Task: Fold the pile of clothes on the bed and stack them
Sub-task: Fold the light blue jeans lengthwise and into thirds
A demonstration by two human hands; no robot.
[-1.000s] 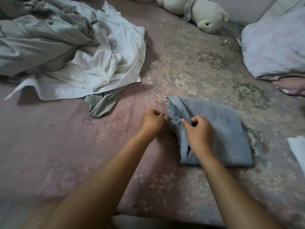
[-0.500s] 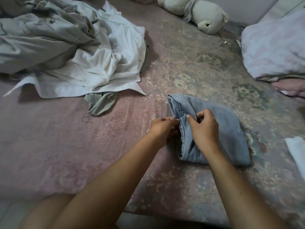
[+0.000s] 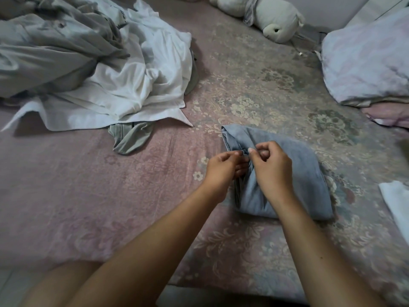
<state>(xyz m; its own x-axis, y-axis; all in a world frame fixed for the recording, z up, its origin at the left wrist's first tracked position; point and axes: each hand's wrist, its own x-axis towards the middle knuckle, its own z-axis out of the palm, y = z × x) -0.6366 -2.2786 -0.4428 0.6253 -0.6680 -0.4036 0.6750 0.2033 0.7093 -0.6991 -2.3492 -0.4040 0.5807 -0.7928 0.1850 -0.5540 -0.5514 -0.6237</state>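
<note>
A folded pair of light blue jeans lies on the pink flowered bedsheet, right of centre. My right hand rests on the jeans' left side and pinches the denim at the folded edge. My left hand sits just left of that edge, its fingers tucked into the layers there. At the upper left lies the unfolded pile: a white garment, a grey shirt on top of it, and a grey-green piece poking out underneath.
A white plush toy lies at the far edge of the bed. A pale pillow sits at the upper right above a pink one. A folded white item shows at the right edge. The bed's near edge runs under my forearms.
My left hand moved right from a closed fist beside the jeans to their folded edge. My right hand shifted slightly up along that edge. The jeans stayed in place.
</note>
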